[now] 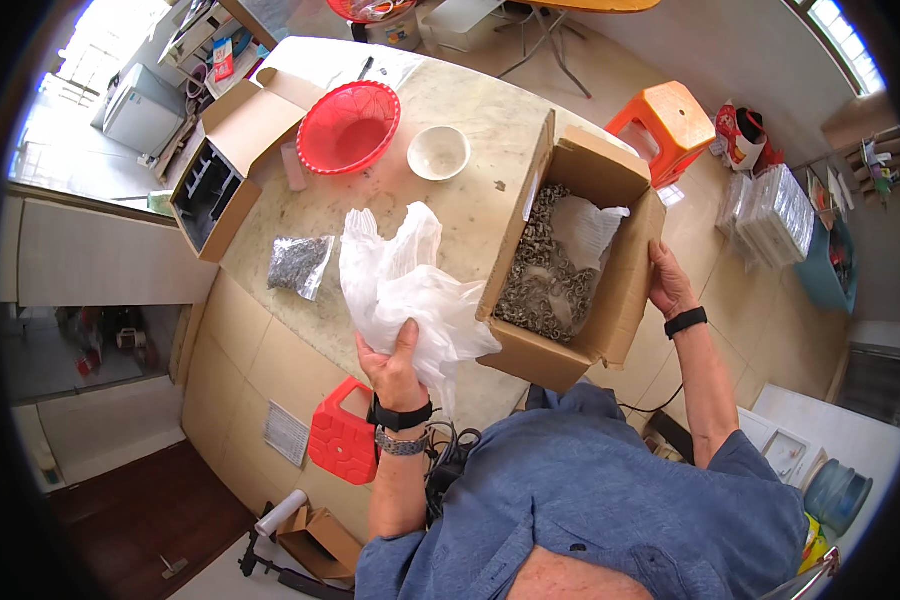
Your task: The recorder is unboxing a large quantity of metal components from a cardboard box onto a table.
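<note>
Your left hand (pixel 395 375) grips a crumpled white plastic bag (pixel 400 278) beside the rectangular brown cardboard box (pixel 532 358); your right hand (pixel 673 283), closure unclear, apparently steadies the box.

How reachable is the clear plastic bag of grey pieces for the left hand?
Probably no: the left hand grips the crumpled white plastic bag, though the clear bag lies uncovered nearby.

Indoor room with beige floor tiles (pixel 240 345) and a pale wall (pixel 755 60), daylight coming through a barred window (pixel 848 42) at upper right and glaring white at upper left. A marbled table (pixel 462 108) spans the centre, an orange plastic stool (pixel 677 122) beyond its right side. At lower left, a dark brown door (pixel 120 530).
</note>
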`<act>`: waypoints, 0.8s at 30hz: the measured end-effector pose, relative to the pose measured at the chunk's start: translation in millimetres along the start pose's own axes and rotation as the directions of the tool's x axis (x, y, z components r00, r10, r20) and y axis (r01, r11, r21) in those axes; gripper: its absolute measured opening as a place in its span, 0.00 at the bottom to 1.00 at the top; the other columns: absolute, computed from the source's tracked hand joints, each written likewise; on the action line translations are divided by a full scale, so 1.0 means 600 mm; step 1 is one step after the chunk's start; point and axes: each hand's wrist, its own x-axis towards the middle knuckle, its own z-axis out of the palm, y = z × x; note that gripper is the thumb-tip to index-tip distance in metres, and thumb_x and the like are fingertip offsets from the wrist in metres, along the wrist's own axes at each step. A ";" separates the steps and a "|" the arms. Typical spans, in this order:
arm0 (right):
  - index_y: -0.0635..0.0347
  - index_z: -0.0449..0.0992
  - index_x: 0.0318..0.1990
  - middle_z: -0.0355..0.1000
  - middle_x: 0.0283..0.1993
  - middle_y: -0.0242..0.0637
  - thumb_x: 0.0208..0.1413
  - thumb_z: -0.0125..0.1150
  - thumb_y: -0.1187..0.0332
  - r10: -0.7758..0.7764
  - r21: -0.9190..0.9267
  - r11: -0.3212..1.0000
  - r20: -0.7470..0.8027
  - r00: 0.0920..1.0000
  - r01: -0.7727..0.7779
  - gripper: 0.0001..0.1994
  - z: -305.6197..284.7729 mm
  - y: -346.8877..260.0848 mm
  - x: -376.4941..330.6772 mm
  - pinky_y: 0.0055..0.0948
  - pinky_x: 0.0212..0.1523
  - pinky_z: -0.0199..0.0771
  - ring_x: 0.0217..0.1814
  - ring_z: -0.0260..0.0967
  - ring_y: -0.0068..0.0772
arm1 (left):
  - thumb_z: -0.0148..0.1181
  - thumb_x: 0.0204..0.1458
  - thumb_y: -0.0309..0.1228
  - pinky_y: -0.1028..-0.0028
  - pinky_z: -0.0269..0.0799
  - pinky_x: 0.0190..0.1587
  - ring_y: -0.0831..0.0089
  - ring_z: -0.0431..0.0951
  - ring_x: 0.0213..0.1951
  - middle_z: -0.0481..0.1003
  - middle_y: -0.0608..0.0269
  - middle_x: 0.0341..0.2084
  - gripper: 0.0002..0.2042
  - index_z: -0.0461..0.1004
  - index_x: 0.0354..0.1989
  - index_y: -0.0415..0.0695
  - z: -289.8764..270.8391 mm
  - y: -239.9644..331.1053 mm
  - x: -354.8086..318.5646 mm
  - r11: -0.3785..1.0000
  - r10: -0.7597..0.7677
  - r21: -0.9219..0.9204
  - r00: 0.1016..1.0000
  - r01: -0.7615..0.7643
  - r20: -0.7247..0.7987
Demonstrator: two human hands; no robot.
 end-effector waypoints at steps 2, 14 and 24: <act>0.61 0.64 0.56 0.70 0.53 0.38 0.52 0.63 0.49 0.095 0.380 0.921 0.005 0.995 -0.090 0.31 -0.014 0.026 -0.007 0.34 0.54 0.71 0.51 0.70 0.33 | 0.63 0.48 0.20 0.69 0.69 0.50 0.67 0.74 0.47 0.72 0.56 0.47 0.25 0.63 0.55 0.38 0.008 -0.002 -0.002 1.000 0.002 0.024 0.999 -0.003 0.034; 0.62 0.66 0.53 0.71 0.52 0.43 0.57 0.53 0.44 -0.015 0.570 0.820 -0.055 0.998 0.044 0.29 0.063 0.123 0.031 0.33 0.51 0.71 0.50 0.71 0.38 | 0.63 0.48 0.21 0.75 0.68 0.49 0.73 0.73 0.45 0.72 0.60 0.45 0.24 0.63 0.54 0.39 0.039 -0.050 -0.039 0.987 0.004 0.155 0.972 -0.042 0.236; 0.62 0.66 0.52 0.71 0.51 0.44 0.58 0.53 0.44 -0.026 0.445 0.892 -0.116 0.993 0.075 0.28 0.093 0.115 0.067 0.34 0.50 0.71 0.50 0.71 0.38 | 0.66 0.42 0.20 0.71 0.69 0.49 0.71 0.72 0.46 0.70 0.58 0.45 0.32 0.58 0.57 0.39 0.052 -0.064 -0.053 0.929 0.080 0.308 0.925 -0.204 0.371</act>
